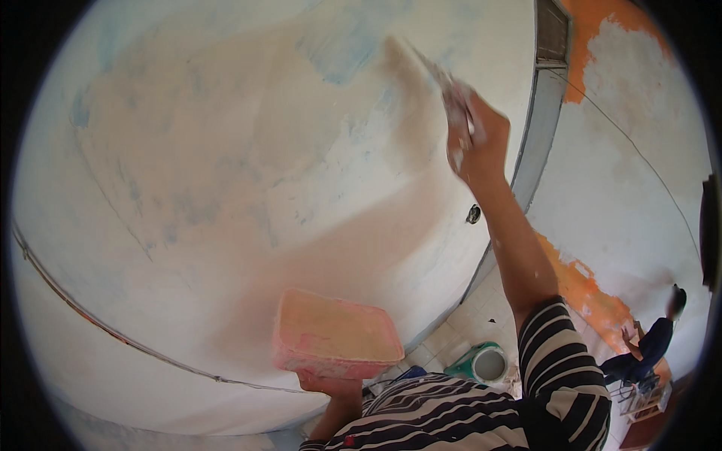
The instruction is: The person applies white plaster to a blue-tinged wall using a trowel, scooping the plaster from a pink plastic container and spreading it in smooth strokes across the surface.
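Note:
My right hand (480, 143) is raised high, its fingers closed round the handle of a putty knife (423, 62). The thin blade lies at or very near the pale wall (218, 113); motion blurs it, so contact is unclear. Blue patches and beige smears mark the plaster there. Lower down, my left hand (331, 385) grips a pink plastic tub (320, 364) from underneath. Cream-coloured putty (346, 331) covers the inside of the tub, which is held close to the wall in front of my striped shirt.
A green bucket (460, 362) with pale contents stands on the tiled floor (459, 323) below my right arm. Cables (98, 323) run along the lower left wall. A small wall hole (473, 214) sits beside my forearm. Another person (650, 349) is at the far right near a wooden stool (648, 404).

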A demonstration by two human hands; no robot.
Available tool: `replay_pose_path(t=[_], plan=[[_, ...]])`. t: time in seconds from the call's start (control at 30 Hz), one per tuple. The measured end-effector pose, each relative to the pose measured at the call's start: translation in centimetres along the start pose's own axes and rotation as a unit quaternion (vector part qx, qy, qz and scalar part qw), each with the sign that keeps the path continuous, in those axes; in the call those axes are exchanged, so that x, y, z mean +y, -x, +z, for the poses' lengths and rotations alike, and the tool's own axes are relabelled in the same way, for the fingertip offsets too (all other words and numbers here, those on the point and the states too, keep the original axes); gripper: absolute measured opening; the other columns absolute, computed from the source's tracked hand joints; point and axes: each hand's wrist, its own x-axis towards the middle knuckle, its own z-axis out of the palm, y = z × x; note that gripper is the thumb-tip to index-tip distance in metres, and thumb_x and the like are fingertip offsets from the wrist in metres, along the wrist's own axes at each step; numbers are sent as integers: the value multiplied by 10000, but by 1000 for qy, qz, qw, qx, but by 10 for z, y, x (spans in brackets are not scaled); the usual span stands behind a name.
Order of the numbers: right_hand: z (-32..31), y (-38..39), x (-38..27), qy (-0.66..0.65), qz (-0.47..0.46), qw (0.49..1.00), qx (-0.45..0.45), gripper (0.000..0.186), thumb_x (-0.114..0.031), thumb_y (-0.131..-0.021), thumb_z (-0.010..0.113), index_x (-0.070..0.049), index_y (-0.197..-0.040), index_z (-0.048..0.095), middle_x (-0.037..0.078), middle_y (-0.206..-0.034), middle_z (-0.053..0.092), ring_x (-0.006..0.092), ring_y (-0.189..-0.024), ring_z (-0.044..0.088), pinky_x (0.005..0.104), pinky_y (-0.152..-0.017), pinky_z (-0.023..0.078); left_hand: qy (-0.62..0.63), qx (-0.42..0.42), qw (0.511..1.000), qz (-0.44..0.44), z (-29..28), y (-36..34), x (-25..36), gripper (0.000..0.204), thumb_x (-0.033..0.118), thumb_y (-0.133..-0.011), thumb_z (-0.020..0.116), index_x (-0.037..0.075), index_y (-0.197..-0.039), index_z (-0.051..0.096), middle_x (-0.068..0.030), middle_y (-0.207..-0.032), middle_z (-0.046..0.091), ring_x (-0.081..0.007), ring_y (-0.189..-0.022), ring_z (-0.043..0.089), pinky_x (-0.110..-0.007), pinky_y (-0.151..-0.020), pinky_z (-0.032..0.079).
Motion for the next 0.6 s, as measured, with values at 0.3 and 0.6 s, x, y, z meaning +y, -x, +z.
replay_pose_path(t=[0.3,0.6], plan=[[13,77,-32,-63,-9,971,-229,298,-19,-775,520,-45,-1057,614,156,-1154,594,256,-1020,592,349,-928,455,-2,-20,1000,-2,-2,-9,2,683,589,-866,400,85,-1327,367,-105,-1254,457,-290,-1148,462,-439,-939,423],[90,65,-17,222,-234,925,-200,425,-101,-801,535,-147,-1223,558,73,-1247,562,236,-1158,533,415,-968,427,-74,-13,997,-32,-9,-17,0,780,645,-807,424,102,-1357,321,-95,-1321,400,-305,-1212,415,-460,-1006,368]])
